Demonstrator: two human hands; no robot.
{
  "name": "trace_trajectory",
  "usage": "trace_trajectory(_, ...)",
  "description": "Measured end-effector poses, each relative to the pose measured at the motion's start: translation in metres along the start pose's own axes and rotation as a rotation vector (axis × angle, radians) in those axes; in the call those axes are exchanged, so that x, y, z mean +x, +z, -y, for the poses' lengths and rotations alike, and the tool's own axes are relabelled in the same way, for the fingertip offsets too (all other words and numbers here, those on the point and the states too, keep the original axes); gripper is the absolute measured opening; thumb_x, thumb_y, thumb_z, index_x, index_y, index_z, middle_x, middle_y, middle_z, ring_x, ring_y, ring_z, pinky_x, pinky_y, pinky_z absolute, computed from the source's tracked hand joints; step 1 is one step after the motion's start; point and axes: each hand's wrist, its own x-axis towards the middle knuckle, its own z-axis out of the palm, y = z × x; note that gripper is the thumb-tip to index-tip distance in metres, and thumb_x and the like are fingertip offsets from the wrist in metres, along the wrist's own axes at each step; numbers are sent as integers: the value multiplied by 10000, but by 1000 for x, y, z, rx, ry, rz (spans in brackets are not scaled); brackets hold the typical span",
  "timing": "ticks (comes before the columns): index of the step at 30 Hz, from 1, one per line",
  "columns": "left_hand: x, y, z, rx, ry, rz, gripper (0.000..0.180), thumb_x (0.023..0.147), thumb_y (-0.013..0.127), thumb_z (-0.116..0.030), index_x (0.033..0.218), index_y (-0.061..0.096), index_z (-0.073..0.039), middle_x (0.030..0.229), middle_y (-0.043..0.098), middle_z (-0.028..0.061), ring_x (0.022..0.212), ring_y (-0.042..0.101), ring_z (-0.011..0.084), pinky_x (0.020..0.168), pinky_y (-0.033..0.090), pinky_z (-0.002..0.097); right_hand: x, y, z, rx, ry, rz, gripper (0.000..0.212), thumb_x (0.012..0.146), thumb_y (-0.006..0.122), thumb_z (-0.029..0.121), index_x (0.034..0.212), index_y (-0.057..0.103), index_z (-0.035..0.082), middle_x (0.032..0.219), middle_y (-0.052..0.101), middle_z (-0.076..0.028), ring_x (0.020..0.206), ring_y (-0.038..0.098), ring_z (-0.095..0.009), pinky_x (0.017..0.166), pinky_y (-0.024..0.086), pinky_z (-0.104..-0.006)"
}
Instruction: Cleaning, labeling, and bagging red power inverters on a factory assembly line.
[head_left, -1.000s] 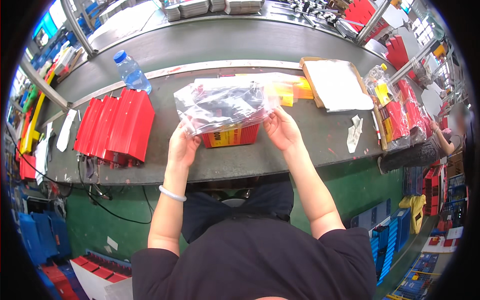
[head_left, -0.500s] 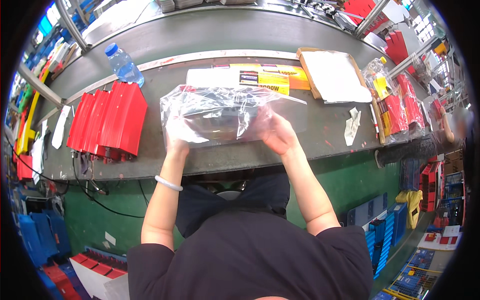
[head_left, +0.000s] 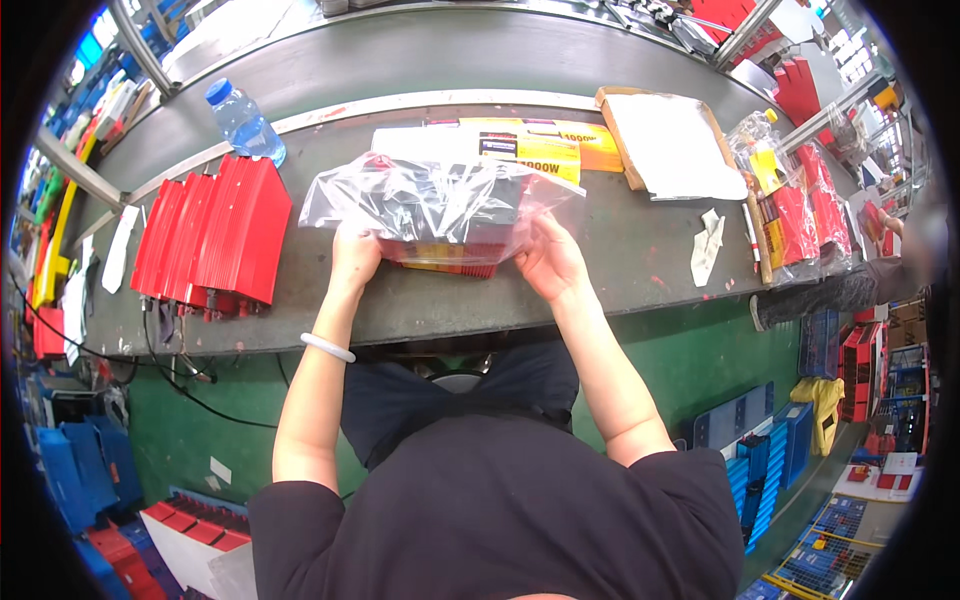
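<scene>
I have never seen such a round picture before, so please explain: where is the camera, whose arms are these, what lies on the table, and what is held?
The camera sits on a person's head and looks down; its wide lens bends straight edges. The two bare arms from below are that person's own. The left hand and right hand grip the two ends of a clear plastic bag with a dark and red device inside, over a grey workbench. On the bench lie a row of red finned units, a water bottle, a flat yellow and white box, a cardboard tray and crumpled paper.
</scene>
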Motion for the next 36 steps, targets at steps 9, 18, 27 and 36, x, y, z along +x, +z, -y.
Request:
trace_trajectory(9, -13, -18, -17, 489, 169, -40, 132, 868, 514, -119, 946, 572, -30, 795, 609, 205, 765, 594, 409, 671, 481, 469, -1, -1, -17, -774, -154, -276, 198, 897, 554, 104, 1094, 564, 89, 926, 634, 1, 686, 566, -63, 607, 484, -223)
trace_trajectory(18, 5, -78, -124, 493, 414, -319, 349, 813, 642, -93, 1149, 582, -21, 1154, 563, 172, 1027, 577, 326, 882, 460, 378, -1, -5, -8, -1648, -504, -266, 187, 794, 623, 93, 930, 514, 25, 703, 602, -133, 693, 616, -328, 623, 482, -402)
trace_trajectory(27, 25, -15, -189, 695, 771, 488, 770, 566, 819, -282, 1237, 519, -55, 1196, 561, 185, 1116, 529, 345, 931, 437, 414, 6, -1, 2, -1336, -146, -162, 134, 853, 596, 142, 896, 557, 22, 661, 603, -69, 604, 600, -145, 572, 487, -288)
trace_trajectory(36, 19, -44, -181, 685, 547, 553, 628, 562, 818, -324, 1086, 592, -62, 942, 647, 161, 881, 627, 344, 774, 498, 392, 22, -7, 5, 32, 207, 189, 166, 923, 544, 167, 1078, 550, 109, 992, 641, -59, 857, 632, -138, 663, 530, -243)
